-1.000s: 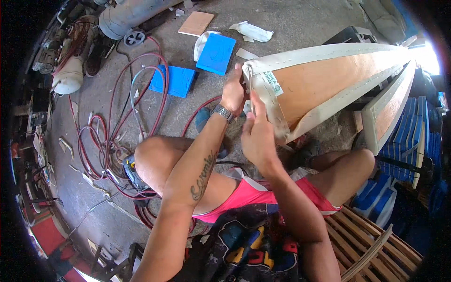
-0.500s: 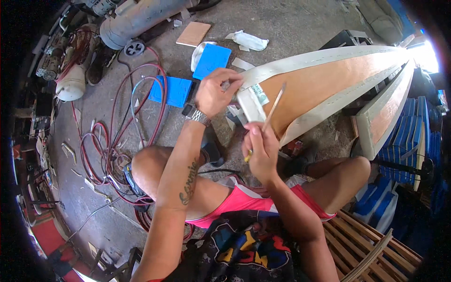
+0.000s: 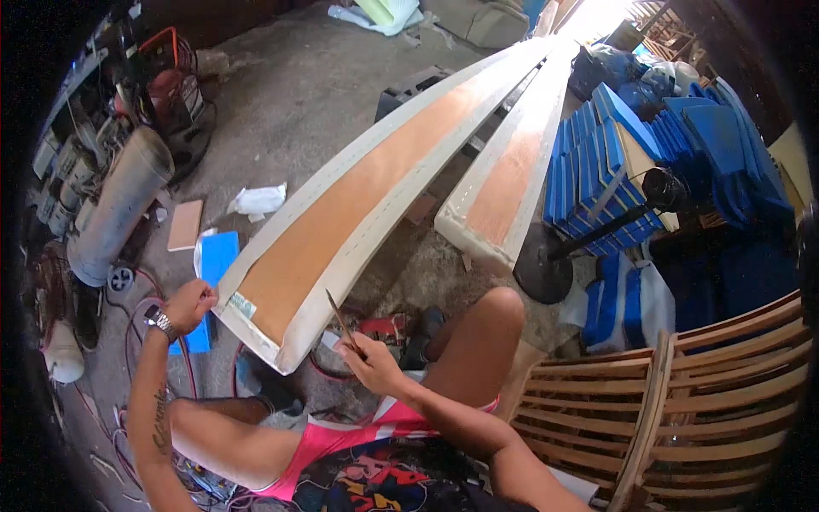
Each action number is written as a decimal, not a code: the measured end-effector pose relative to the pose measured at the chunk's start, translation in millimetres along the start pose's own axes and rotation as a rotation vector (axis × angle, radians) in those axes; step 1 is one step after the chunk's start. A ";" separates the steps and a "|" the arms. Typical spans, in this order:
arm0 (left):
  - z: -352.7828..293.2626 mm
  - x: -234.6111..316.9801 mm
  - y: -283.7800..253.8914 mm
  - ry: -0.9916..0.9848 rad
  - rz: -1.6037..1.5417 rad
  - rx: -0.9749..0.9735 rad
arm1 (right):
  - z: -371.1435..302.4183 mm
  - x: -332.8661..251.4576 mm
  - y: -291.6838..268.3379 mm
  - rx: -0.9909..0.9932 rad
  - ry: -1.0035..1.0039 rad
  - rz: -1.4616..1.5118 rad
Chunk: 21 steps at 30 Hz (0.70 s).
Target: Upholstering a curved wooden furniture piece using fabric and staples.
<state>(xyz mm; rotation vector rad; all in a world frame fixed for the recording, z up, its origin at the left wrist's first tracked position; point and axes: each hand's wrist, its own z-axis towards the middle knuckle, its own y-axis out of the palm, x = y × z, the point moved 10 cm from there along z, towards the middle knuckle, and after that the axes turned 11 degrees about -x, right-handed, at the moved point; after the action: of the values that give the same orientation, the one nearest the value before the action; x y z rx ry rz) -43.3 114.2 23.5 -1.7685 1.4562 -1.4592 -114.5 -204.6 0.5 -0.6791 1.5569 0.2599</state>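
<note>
In front of me stretches a long panel [image 3: 333, 213], its brown board framed by white material folded over the edges, with stapled-looking dashes along it. A small printed label [image 3: 243, 306] lies near its close end. My left hand [image 3: 189, 305] is closed beside the panel's near left corner, fingertips pressed together; anything in them is too small to make out. My right hand [image 3: 374, 363] is closed around a long thin tool [image 3: 336, 314] with a narrow tip pointing up and away, near the panel's right edge. Its handle is mostly hidden in my fingers.
A second white-edged panel [image 3: 503, 192] lies to the right. Beyond it are stacked blue foam pieces [image 3: 601, 166] and a slatted wooden piece [image 3: 589, 401]. Blue pads [image 3: 219, 256], a metal cylinder [image 3: 124, 205] and red hoses [image 3: 128, 320] lie left.
My view has swung right and farther out. My left hand has come away from the panel's end, which it was touching. The right hand still holds the thin tool, now off the panel's near end.
</note>
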 end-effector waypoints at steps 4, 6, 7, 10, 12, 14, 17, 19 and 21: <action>1.4 -34.8 6.3 -0.015 -0.125 -0.082 | -5.9 38.8 -14.0 0.116 -0.072 0.018; -19.2 -62.5 6.8 -0.177 -0.529 -0.017 | -10.4 59.9 -24.8 0.174 0.005 -0.055; -15.7 -67.5 -7.5 -0.031 -0.403 0.070 | -11.4 68.2 -34.1 0.225 0.004 0.051; -27.0 -143.4 3.4 -0.195 -1.102 0.709 | -8.5 96.4 -46.3 0.288 0.196 0.356; -33.9 -132.7 -2.1 -0.288 -0.210 0.976 | 0.0 91.1 -45.7 0.261 0.147 0.518; -27.1 -61.6 -20.0 -0.104 -0.452 0.812 | -2.7 88.7 -38.5 0.218 0.130 0.494; -35.1 -27.6 -19.4 -0.095 -0.454 0.575 | 2.6 84.7 -20.7 0.157 0.108 0.541; -29.0 3.1 -6.7 0.102 -0.243 0.380 | 3.7 83.1 -15.1 0.142 0.104 0.543; -34.6 10.3 -9.9 0.097 -0.208 0.396 | 4.2 76.3 -13.4 0.148 0.109 0.502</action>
<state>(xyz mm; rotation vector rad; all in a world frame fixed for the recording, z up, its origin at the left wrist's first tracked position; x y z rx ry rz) -70.7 118.4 48.7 -1.6519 0.9571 -1.8145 -101.0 -232.8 -70.5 -0.1788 1.8173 0.4805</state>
